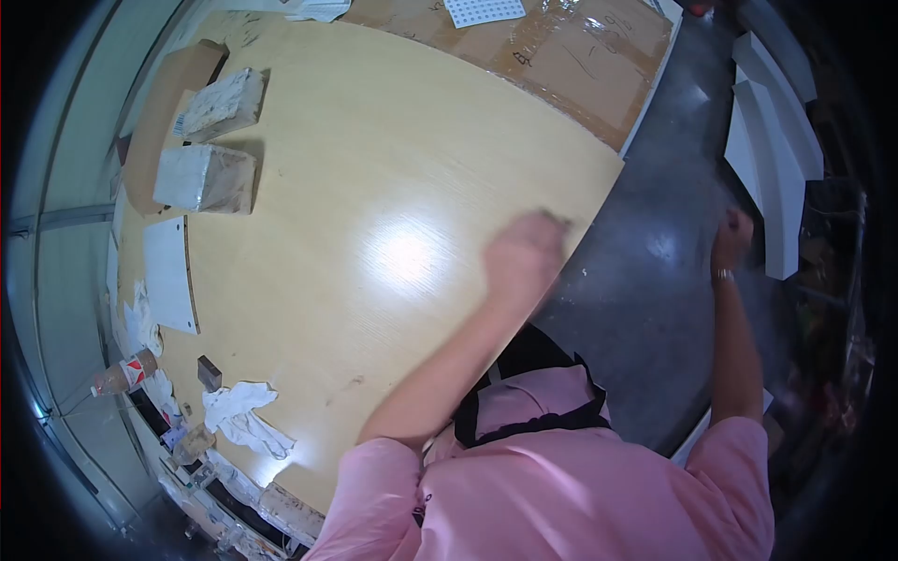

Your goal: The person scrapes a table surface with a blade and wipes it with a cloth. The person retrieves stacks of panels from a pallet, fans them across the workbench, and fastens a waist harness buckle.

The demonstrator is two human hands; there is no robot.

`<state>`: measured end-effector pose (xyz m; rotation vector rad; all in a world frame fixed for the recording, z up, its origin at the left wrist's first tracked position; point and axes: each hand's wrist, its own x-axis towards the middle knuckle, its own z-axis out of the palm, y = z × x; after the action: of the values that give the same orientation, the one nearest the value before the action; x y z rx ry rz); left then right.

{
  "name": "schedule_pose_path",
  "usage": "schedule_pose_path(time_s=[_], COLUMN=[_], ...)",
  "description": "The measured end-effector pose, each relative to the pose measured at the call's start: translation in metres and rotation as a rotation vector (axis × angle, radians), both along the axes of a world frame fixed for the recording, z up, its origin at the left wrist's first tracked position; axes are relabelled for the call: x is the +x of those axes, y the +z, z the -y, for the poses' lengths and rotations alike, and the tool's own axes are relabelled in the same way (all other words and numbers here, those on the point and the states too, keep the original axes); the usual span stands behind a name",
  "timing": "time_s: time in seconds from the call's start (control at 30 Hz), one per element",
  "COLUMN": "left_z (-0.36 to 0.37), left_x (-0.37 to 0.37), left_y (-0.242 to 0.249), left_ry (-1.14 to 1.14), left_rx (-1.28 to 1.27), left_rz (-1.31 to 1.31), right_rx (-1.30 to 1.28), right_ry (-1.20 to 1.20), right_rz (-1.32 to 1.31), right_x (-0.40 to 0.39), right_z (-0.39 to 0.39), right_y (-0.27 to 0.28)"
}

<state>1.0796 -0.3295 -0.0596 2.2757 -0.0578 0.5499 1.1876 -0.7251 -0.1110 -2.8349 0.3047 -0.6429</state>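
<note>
Over the right edge of the pale wooden tabletop [318, 122] is my left hand [526, 251], blurred by motion. Its fingers look curled, and a small dark bit [565, 224] shows at their tips; I cannot make out what it is. My right hand [734, 236] hangs out above the grey floor [655, 206], well apart from the table and near some white panels [769, 150]. That hand is smeared too, so its fingers do not show clearly.
Two wrapped blocks [204, 178] and a white board [170, 276] lie on the table's left side. Close by are a white cloth [245, 416], a small dark block [209, 373] and a bottle [124, 372]. Taped cardboard [571, 47] covers the far end.
</note>
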Motion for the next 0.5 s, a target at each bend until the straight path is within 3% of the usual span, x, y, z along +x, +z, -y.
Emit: schedule_pose_path(time_s=[0.03, 0.1, 0.13, 0.17, 0.23, 0.3, 0.4, 0.43, 0.5], left_z=[-0.027, -0.090, -0.139, -0.176, -0.215, -0.167, -0.055, -0.010, 0.037], left_x=[0.012, 0.042, 0.053, 0.058, 0.055, 0.052, 0.011, -0.009, -0.037], left_y=[-0.005, 0.006, -0.012, -0.015, -0.016, -0.012, -0.042, -0.051, -0.009], left_ry=[0.131, 0.579, 0.607, 0.702, 0.810, 0.798, 0.161, -0.018, -0.466], left_rx=[-0.014, -0.322, -0.395, -0.104, 0.150, 0.136, 0.452, 0.365, 0.143], left_rz=[-0.017, -0.332, -0.303, -0.258, -0.327, -0.275, -0.150, -0.062, -0.047], right_rx=[0.007, -0.025, -0.067, -0.021, 0.025, 0.150, 0.327, 0.395, 0.521], right_ry=[-0.016, -0.089, -0.144, -0.157, -0.146, -0.125, 0.030, 0.037, 0.051], right_rz=[-0.077, -0.265, -0.377, -0.431, -0.523, -0.674, -0.959, -1.024, -1.156], right_x=[-0.025, -0.082, -0.112, -0.143, -0.198, -0.243, -0.302, -0.306, -0.308], right_z=[0.032, 0.083, 0.101, 0.117, 0.129, 0.129, 0.142, 0.130, 0.079], right_y=[-0.009, -0.037, -0.051, -0.067, -0.088, -0.108, -0.164, -0.159, -0.118])
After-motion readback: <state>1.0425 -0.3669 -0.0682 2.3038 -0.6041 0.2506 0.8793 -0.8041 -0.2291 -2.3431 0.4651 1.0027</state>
